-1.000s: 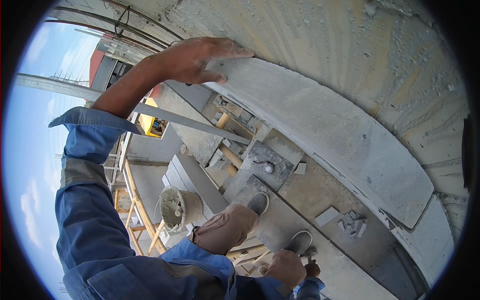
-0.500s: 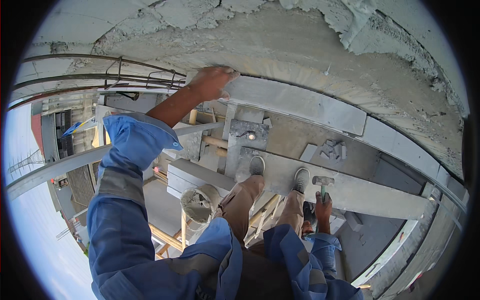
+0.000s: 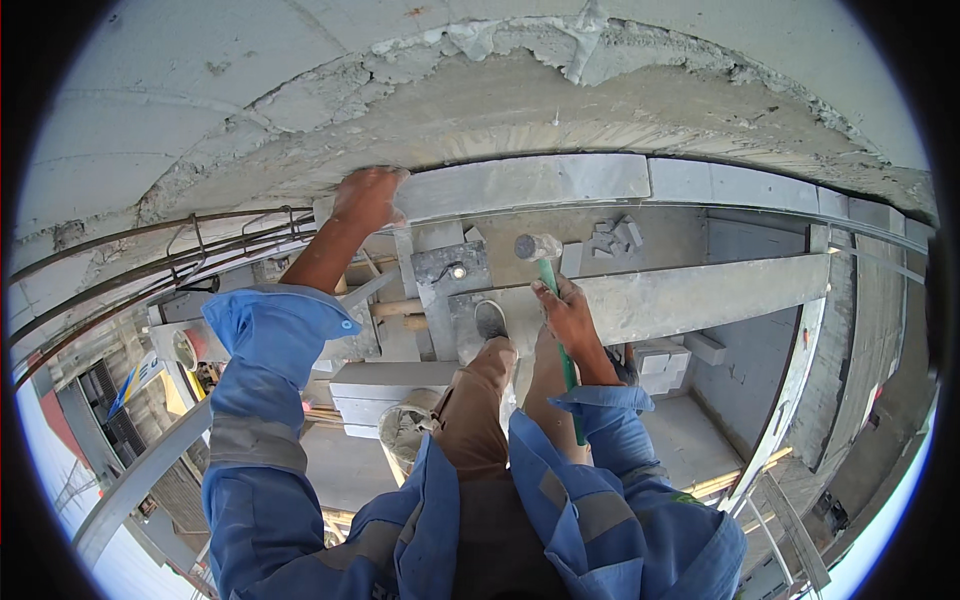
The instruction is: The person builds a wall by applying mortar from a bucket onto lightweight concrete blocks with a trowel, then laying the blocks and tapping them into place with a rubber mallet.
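Observation:
A long pale grey block (image 3: 525,182) lies flat along the top of the row, tight against the rough concrete wall face. My left hand (image 3: 370,200) grips its left end, thumb and fingers bent around the edge. Below the block's front side, my right hand (image 3: 568,318) is wrapped around the green handle of a hammer (image 3: 540,247). The hammer's grey, dusty head points up toward the block without touching it. To the right, another pale block (image 3: 735,184) continues the row, with a thin joint between the two.
My feet are on a grey plank (image 3: 690,300) high above the floor. Bent steel bars (image 3: 150,255) stick out left of my left hand. A mortar bucket (image 3: 407,428) stands beside stacked blocks (image 3: 385,385). Broken block pieces (image 3: 618,235) lie below.
My right hand has raised the hammer from low at the right to just below the block. My left hand stays at the block's end while the view has shifted.

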A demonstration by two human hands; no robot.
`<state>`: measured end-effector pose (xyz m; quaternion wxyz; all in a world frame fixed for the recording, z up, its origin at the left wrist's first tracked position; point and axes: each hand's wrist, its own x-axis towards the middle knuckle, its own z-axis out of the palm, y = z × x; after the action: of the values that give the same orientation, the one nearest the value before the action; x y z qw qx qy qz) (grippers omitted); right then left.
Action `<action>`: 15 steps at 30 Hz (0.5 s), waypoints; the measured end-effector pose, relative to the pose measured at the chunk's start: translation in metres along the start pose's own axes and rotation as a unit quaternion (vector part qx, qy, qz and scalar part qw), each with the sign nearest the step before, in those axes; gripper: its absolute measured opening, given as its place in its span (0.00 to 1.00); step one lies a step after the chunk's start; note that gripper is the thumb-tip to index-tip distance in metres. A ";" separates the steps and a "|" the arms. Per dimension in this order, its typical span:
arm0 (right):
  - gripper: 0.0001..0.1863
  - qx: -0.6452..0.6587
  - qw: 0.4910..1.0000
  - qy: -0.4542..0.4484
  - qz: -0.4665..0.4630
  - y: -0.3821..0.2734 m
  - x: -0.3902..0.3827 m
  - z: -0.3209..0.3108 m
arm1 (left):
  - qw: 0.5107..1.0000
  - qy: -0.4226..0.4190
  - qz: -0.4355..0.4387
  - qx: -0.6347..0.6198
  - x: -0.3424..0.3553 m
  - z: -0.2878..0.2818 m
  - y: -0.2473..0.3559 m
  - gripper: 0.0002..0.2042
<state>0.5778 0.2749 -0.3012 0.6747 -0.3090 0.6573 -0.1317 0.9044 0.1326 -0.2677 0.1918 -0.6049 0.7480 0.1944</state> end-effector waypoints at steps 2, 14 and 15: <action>0.17 -0.029 0.996 0.026 -0.081 -0.002 -0.003 -0.002 | 1.000 0.016 0.023 0.004 0.002 0.002 0.000 0.35; 0.20 0.045 0.973 0.101 -0.203 -0.081 -0.011 -0.012 | 0.998 -0.022 0.026 0.050 0.005 -0.002 0.001 0.35; 0.19 0.056 0.968 0.105 -0.221 -0.083 -0.009 -0.008 | 0.998 -0.010 0.030 0.053 0.005 -0.002 0.002 0.35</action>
<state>0.5876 0.2141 -0.2442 0.5718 -0.3932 0.6314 -0.3461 0.9014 0.1282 -0.2683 0.2246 -0.5693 0.7732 0.1663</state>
